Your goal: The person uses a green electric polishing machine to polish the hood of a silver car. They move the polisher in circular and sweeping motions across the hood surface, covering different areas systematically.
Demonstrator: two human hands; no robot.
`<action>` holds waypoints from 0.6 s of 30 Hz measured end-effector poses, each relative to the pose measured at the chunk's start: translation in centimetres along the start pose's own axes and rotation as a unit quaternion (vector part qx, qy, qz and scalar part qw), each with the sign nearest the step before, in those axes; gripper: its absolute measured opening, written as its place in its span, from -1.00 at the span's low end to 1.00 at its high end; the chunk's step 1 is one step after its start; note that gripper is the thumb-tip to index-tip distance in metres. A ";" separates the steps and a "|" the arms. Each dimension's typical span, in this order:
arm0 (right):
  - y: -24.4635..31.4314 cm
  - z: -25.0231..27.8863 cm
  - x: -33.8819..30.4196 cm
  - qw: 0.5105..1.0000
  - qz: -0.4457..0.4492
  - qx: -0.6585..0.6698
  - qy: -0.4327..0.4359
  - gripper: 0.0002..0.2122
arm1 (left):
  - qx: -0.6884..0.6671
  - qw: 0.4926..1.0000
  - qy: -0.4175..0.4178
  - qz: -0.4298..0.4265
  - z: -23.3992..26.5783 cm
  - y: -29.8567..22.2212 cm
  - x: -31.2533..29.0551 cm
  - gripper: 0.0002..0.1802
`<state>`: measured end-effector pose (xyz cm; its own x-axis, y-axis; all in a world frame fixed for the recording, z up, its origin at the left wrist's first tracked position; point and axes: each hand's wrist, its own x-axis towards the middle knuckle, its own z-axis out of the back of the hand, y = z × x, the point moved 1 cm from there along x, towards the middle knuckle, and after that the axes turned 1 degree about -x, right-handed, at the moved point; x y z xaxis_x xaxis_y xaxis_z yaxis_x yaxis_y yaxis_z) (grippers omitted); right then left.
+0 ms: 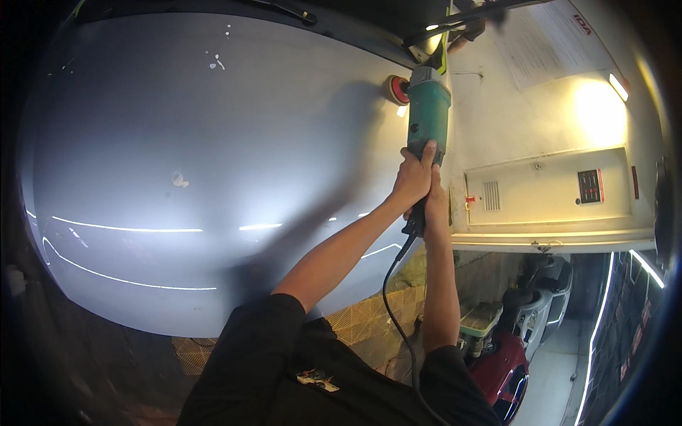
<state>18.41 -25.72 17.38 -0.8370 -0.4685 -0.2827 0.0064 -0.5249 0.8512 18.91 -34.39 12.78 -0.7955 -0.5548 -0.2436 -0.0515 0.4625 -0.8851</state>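
Observation:
A teal electric polisher (430,110) points away from me along the right edge of a glossy silver-grey car hood (177,121). My left hand (415,175) is closed around the rear of its body, thumb on top. Just behind and to the right, my right hand (437,199) is wrapped round the black handle. The polisher's red and yellowish round pad (397,90) faces the hood near its far right corner; whether it touches the paint I cannot tell. White blotches (216,62) mark the hood's far part, and another white smear (180,180) lies nearer its middle.
The black power cord (392,298) hangs from the handle past my body. A wiper arm (284,10) lies beyond the hood. At the right stands a lit wall with a pale panel door (547,188). A red car (501,373) is lower right; patterned floor tiles (376,316) lie below.

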 end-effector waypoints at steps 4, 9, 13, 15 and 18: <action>0.6 1.2 3.8 0.999 -0.031 0.010 -0.026 -0.28 | 0.024 0.999 -0.017 0.018 -1.7 -1.2 3.2 0.17; -0.3 2.1 3.8 0.999 -0.023 0.048 -0.013 -0.28 | 0.041 0.998 0.015 0.041 -2.5 -0.9 3.4 0.19; -2.3 1.6 -0.9 0.998 -0.027 0.047 -0.037 -0.28 | 0.045 0.997 0.035 0.054 -1.9 0.9 -1.1 0.24; -3.6 1.0 -4.8 0.996 -0.022 0.062 -0.053 -0.28 | 0.041 0.996 0.047 0.061 -1.5 2.3 -4.8 0.25; -5.6 -0.9 -11.3 0.994 -0.042 0.057 -0.078 -0.27 | 0.021 0.997 0.058 0.049 0.1 4.9 -10.8 0.24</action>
<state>28.26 -18.14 15.45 -0.9066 -0.3062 -0.2903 -0.1214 -0.4695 0.8746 27.34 -26.19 11.06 -0.8606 -0.4229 -0.2838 0.0527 0.4803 -0.8755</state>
